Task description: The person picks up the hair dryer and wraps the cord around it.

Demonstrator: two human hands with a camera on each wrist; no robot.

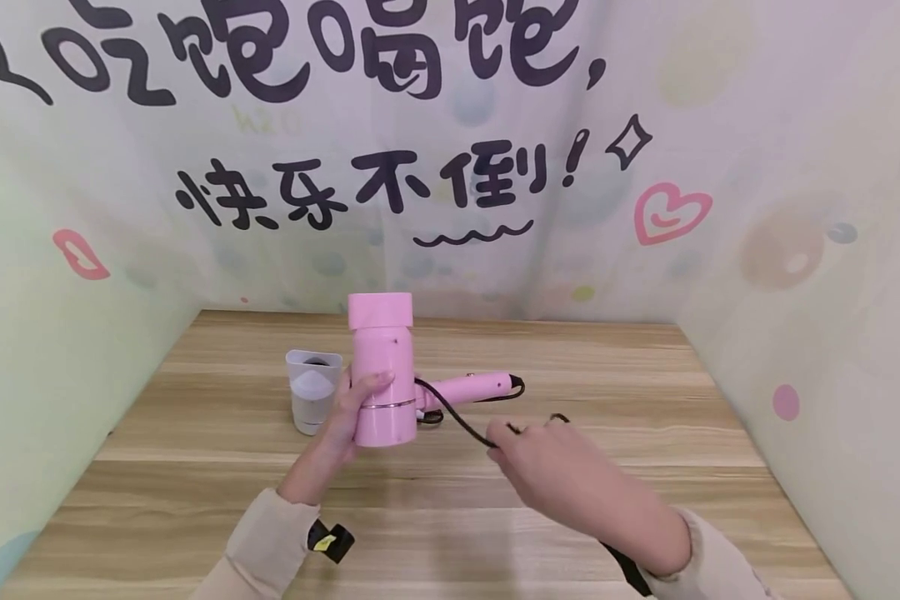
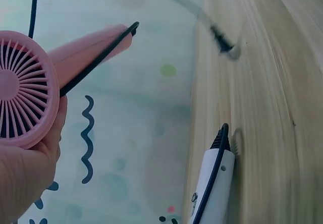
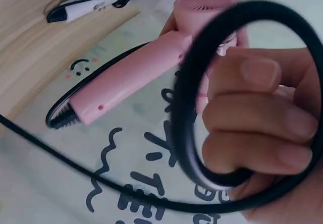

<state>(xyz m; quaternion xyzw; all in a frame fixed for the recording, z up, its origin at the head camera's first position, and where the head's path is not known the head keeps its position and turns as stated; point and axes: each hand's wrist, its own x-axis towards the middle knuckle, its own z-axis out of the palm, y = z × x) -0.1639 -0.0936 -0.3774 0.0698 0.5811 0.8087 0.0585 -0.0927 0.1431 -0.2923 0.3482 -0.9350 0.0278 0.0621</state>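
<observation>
The pink hair dryer (image 1: 385,350) is glossy, with a barrel-shaped body, a thin silver band, a broad nozzle and a round rear grille of radiating slats; its handle (image 1: 468,387) ends in a black ribbed sleeve. There are two dryers, one pink and one whitish (image 1: 317,392), and two hands. The pink one is held up above the wooden table (image 1: 195,475), between the hands: the left hand (image 1: 351,410) grasps its barrel, while the right hand (image 1: 551,458), fingers curled, grips the looped black cord (image 1: 456,419) nearby.
</observation>
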